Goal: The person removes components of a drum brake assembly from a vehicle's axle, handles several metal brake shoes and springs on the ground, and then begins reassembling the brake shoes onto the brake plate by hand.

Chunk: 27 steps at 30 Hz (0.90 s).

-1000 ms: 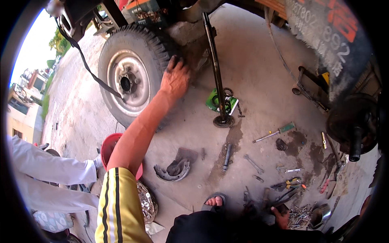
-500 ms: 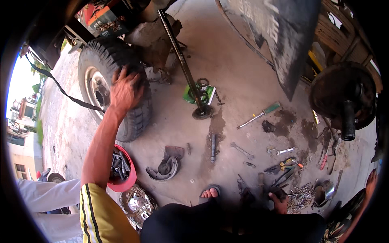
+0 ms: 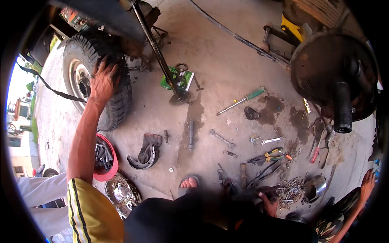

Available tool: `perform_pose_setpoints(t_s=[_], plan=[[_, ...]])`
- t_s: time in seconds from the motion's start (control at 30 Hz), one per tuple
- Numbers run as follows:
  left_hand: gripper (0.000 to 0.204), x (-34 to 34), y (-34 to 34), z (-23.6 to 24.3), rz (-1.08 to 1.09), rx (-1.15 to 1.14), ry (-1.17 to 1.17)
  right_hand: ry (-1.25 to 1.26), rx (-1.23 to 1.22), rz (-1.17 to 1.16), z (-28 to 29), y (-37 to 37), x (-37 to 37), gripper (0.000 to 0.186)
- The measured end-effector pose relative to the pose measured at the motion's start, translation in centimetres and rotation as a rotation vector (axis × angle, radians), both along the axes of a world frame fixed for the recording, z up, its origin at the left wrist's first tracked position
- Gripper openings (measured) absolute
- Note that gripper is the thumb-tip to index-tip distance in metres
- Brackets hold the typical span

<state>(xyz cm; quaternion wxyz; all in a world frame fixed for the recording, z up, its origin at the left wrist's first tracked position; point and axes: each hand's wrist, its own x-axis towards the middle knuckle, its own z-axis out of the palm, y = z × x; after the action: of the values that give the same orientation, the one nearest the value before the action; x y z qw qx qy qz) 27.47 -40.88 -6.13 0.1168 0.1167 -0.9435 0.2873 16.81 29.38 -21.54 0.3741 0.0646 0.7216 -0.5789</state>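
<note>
Left hand (image 3: 104, 83) of yours lies on the tread of the wheel (image 3: 117, 99), palm down, with the fingers a little apart and not closed around anything. This wheel stands upright on the ground (image 3: 227, 60), straight under your palm. Your right hand (image 3: 269, 205) is far from the wheel, on the near right side, beside a heap of bolts (image 3: 289, 193); something dark is at its fingers, but I cannot tell if they are clamped on it.

To the right of the wheel, a long dark shaft (image 3: 157, 54) rises from its round flange, and a green packet (image 3: 188, 82) lies just behind this flange. Nearer to you than the wheel is a red bucket (image 3: 115, 166), partly hidden by your arm, with dark metal pieces (image 3: 104, 156) inside. A curved brake shoe (image 3: 151, 158) lies to the right of the bucket, also on the wheel's near side. Farther right from the wheel you have a green-handled screwdriver (image 3: 243, 100) and a wrench (image 3: 222, 139).
</note>
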Motion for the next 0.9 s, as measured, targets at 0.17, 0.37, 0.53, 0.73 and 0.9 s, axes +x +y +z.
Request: perform_pose_setpoints(t_s=[0.17,0.37,0.53,0.73,0.9], plan=[[0.037,-0.1,0.5,0.2,0.054,-0.019,-0.041,0.023,0.024,0.045,-0.8,-0.7,0.0,0.03],[0.044,-0.5,1.2,-1.3,0.155,-0.039,-0.116,-0.084,0.027,0.041,1.9,-1.3,-1.4,0.031],[0.051,-0.8,2.2,-1.5,0.157,-0.059,-0.125,-0.024,-0.08,0.009,1.0,0.6,-0.5,0.03],[0.056,0.1,3.2,-2.7,0.165,-0.072,-0.099,-0.013,0.01,0.021,1.2,1.2,0.4,0.032],[0.051,2.6,6.2,-6.5,0.144,0.029,-0.147,0.047,-0.015,0.003,0.6,1.1,0.6,0.03]])
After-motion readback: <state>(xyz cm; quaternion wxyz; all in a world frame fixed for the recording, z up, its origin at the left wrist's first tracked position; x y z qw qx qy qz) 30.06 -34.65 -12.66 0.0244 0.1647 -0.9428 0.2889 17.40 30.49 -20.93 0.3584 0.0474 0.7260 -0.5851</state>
